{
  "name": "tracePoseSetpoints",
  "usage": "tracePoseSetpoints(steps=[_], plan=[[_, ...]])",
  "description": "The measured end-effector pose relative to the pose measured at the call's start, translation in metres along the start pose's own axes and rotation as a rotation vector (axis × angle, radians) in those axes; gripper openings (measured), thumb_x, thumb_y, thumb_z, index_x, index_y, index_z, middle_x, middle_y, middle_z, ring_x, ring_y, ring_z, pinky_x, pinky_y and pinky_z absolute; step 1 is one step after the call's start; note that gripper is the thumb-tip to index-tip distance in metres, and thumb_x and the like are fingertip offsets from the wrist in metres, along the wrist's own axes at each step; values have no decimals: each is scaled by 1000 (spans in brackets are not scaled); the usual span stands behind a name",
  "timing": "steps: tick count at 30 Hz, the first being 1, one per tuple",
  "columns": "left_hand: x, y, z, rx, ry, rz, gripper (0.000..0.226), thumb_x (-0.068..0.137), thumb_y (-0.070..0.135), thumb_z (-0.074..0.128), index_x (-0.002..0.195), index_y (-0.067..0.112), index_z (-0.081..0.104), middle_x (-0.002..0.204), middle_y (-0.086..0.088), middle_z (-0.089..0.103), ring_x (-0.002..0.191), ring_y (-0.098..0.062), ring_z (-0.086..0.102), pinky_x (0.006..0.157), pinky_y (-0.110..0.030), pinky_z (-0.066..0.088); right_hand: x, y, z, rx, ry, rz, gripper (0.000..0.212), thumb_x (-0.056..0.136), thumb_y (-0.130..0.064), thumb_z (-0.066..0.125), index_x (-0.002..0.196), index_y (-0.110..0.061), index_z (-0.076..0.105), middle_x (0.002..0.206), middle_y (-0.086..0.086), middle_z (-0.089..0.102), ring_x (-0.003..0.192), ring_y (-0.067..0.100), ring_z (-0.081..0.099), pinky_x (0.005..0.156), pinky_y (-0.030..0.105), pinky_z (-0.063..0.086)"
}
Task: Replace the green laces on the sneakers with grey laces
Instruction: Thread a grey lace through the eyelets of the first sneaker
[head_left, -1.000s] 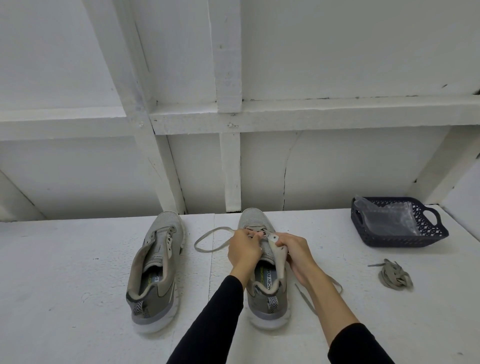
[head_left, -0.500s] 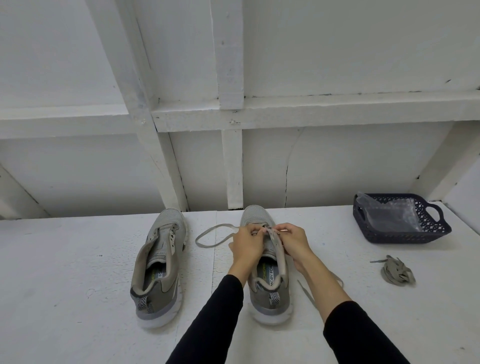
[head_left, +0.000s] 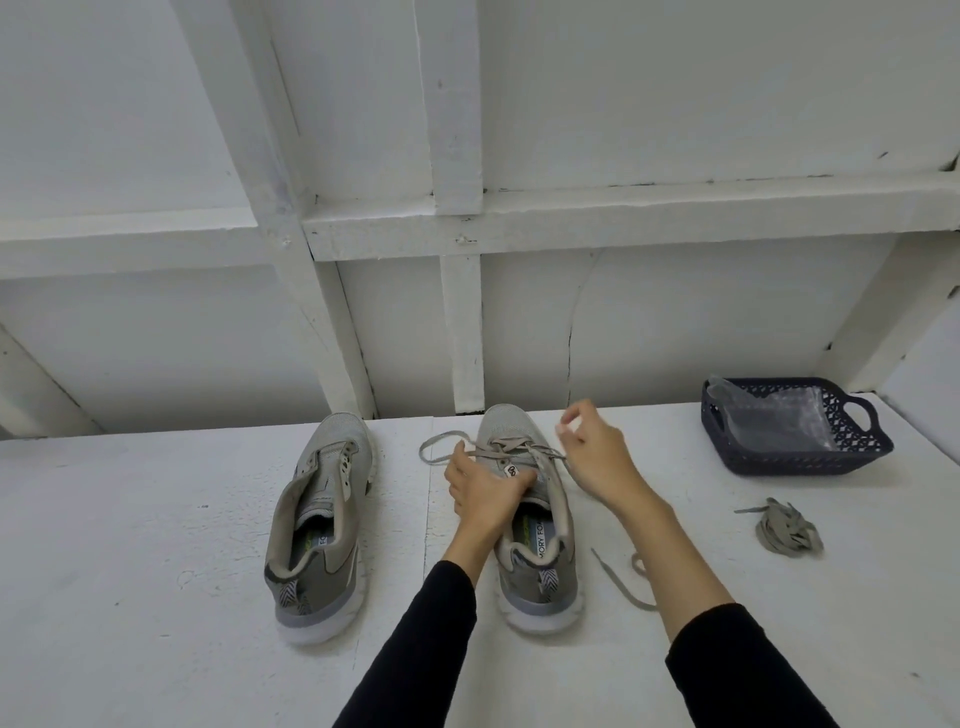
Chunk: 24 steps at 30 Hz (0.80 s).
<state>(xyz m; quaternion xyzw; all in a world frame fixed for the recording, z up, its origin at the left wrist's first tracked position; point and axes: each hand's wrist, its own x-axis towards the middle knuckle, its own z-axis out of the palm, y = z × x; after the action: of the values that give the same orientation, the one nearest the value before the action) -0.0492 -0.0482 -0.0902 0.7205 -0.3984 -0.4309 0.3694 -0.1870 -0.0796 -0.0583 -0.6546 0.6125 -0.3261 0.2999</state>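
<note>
Table (head_left: 156, 597): white painted surface with scuffs and a seam running toward the person; it carries everything below.
Wall (head_left: 675, 104): white boards and beams rising behind the table.
Basket (head_left: 852, 457): dark blue plastic lattice with a loop handle, at the far right of the table; a crumpled clear plastic bag (head_left: 779, 421) lies inside it.
Left sneaker (head_left: 324, 525): grey knit upper, white sole, heel toward the person, toe toward the wall. Its eyelets show no lace and the tongue stands loose.
Right sneaker (head_left: 540, 551): same grey and white make, just beside the other, heel toward the person – part of a printed insole label shows inside.
Grey lace (head_left: 511, 447): flat and pale grey, crossed through the eyelets nearest the toe of the right sneaker. One end loops out on the table to the left; the other trails past the right side of the shoe and lies near the right forearm.
Left hand (head_left: 483, 493): pressed on the tongue and left side of the right sneaker, fingers curled over it.
Right hand (head_left: 597, 452): raised just right of the toe, thumb and fingertips drawn together – whether they pinch the lace cannot be told.
Bundled lace (head_left: 787, 530): a loose grey-green heap on the table, in front of the basket and well apart from the shoes.
</note>
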Motion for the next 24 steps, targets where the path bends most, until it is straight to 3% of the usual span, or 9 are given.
tracePoseSetpoints(steps=[2,5,8,10,13,15,19,21,24], plan=[[-2,1,0,-45,-14,-27,122,54,43,71,152,9,7,152,-14,16,142,-31,18,116,-44,25,-7,20,7,-174,-95,24,11,99,-25,51,94,-16,55,64,-5,47,66,20,47,55,27,34],[3,-1,3,-61,-8,-27,112,46,45,68,143,4,27,142,-12,33,135,-28,29,111,-42,34,-15,25,8,-64,-116,63,23,98,-20,52,80,-11,61,65,-5,50,72,19,47,57,19,33],[21,-15,9,-74,15,-32,103,39,51,69,129,5,45,130,-10,50,123,-26,45,102,-45,46,-17,-3,-9,324,-92,77,26,101,-16,46,81,-8,61,74,-7,58,76,12,51,64,16,39],[33,-25,13,-76,13,-40,103,39,52,71,129,7,47,129,-10,52,120,-26,49,99,-46,48,-16,-24,-26,673,-82,52,29,104,-19,39,84,-7,56,84,-2,67,82,14,58,75,23,46],[12,-8,5,-68,-4,-26,104,45,47,71,136,8,39,133,-9,45,124,-27,44,104,-46,44,-13,-40,-44,1015,-52,81,31,105,-23,35,77,-12,43,62,3,50,51,15,46,54,24,46],[5,-3,3,-80,-20,-17,105,51,43,69,143,11,30,135,-9,38,129,-28,36,108,-46,38,-10,-35,-42,656,17,112,33,103,-32,40,75,-15,42,60,-1,40,49,14,32,44,21,31],[5,-3,3,-106,-7,14,105,51,39,68,145,20,25,138,-9,37,129,-29,38,108,-48,38,-8,8,-12,-113,-124,183,32,95,-46,52,90,-15,59,83,4,62,68,21,57,60,27,44],[6,-4,4,-103,-9,19,102,52,39,68,143,22,27,134,-9,37,127,-28,38,106,-47,40,-10,21,-1,-214,-196,198,34,95,-39,54,82,-9,62,79,10,64,66,22,55,62,28,43],[7,-5,4,-102,6,22,94,50,39,69,134,21,31,129,-7,40,123,-26,40,104,-46,42,-12,13,-3,106,-222,198,34,98,-30,54,69,-11,57,64,3,47,58,16,41,55,26,34]])
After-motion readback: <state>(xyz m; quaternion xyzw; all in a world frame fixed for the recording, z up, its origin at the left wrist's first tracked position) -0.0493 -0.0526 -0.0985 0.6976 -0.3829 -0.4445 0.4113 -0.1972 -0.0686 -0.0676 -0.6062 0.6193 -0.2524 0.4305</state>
